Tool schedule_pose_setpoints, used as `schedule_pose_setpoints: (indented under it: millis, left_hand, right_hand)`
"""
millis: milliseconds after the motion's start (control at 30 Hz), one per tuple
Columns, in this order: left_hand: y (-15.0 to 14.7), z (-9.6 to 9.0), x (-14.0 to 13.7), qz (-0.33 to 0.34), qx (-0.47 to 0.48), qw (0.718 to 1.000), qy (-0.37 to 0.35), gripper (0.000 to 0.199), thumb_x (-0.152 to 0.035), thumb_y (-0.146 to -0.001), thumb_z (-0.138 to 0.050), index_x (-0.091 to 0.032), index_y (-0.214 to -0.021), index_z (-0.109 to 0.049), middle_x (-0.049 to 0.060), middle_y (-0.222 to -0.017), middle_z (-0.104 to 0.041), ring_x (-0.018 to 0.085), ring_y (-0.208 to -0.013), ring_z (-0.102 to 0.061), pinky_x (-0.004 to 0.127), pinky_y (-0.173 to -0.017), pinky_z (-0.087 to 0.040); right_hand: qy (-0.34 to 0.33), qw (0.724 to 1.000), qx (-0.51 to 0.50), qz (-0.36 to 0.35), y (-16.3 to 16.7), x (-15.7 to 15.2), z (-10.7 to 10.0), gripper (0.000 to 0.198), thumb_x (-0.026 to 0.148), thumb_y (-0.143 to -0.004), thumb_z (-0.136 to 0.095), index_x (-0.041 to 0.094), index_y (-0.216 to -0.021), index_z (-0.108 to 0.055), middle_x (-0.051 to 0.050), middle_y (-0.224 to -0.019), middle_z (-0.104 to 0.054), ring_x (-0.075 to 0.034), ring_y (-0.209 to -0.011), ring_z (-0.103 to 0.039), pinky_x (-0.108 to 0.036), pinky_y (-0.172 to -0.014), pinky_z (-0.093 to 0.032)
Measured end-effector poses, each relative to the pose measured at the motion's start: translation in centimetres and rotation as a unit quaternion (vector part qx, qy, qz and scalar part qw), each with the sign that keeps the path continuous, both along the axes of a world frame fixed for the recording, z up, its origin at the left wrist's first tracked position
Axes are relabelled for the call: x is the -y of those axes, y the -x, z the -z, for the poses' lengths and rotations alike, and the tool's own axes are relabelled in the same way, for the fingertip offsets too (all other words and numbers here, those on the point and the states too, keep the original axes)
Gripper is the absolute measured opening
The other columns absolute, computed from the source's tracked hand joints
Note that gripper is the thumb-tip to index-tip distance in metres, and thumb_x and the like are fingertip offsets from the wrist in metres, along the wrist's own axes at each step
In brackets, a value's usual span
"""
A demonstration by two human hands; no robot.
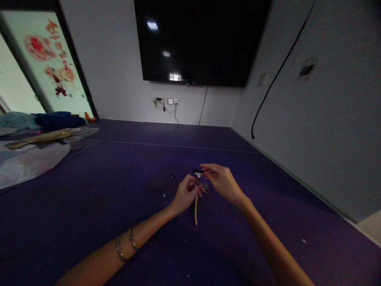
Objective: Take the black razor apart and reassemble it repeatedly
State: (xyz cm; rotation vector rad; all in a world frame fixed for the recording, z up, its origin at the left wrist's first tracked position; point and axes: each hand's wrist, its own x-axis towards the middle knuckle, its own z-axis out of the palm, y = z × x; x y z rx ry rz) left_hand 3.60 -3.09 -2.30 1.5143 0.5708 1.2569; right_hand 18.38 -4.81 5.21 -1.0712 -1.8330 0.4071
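Forearms [272, 240]; left hand [183, 197], right hand [224, 182] on pale-stemmed item [196, 208]

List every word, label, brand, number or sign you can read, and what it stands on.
None can be read for certain.
Red characters on the pale door: too blurred.
Mark on the lower edge of the television: too small.
Tan-handled piece in the left hand: none visible.

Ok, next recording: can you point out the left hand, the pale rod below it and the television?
Left hand [185, 195]: head view, on the back of the hand.
Pale rod [195, 210]: head view, midway along its visible length.
Television [199, 45]: head view, on its dark screen.
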Motion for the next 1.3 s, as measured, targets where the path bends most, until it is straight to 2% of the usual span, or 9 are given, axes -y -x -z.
schedule_pose_setpoints:
  millis: [633,867,1300]
  left_hand:
    - [0.2,-0.6,0.5,0.008,0.000,1.000,0.023,0.026,-0.035,-0.078,-0.061,-0.018,-0.081,-0.041,0.000,-0.067,-0.065,0.010,-0.049,-0.059,0.022,-0.050,-0.042]
    - [0.2,-1.0,0.8,0.010,0.015,0.999,0.044,0.026,-0.035,-0.077,-0.062,-0.018,-0.080,-0.043,0.000,-0.065,-0.065,0.011,-0.046,-0.058,0.023,-0.048,-0.044]
    - [0.1,-1.5,1.0,-0.003,0.023,0.998,0.059,0.027,-0.036,-0.076,-0.063,-0.018,-0.078,-0.043,0.000,-0.065,-0.065,0.011,-0.045,-0.058,0.023,-0.047,-0.044]
  right_hand:
    - [-0.020,0.997,0.072,-0.002,0.0,0.7,-0.8,0.021,0.012,-0.081,-0.044,0.019,-0.092,-0.060,-0.004,-0.088,-0.065,-0.015,-0.082,-0.060,-0.027,-0.074,-0.049]
    - [-0.012,0.997,0.070,0.000,-0.1,0.6,-0.6,0.019,0.011,-0.080,-0.044,0.019,-0.090,-0.058,-0.003,-0.085,-0.063,-0.013,-0.076,-0.060,-0.026,-0.072,-0.048]
    - [-0.033,0.998,0.053,-0.009,-0.2,0.3,-0.2,0.020,0.014,-0.082,-0.045,0.019,-0.092,-0.060,-0.004,-0.087,-0.064,-0.014,-0.080,-0.060,-0.027,-0.072,-0.050]
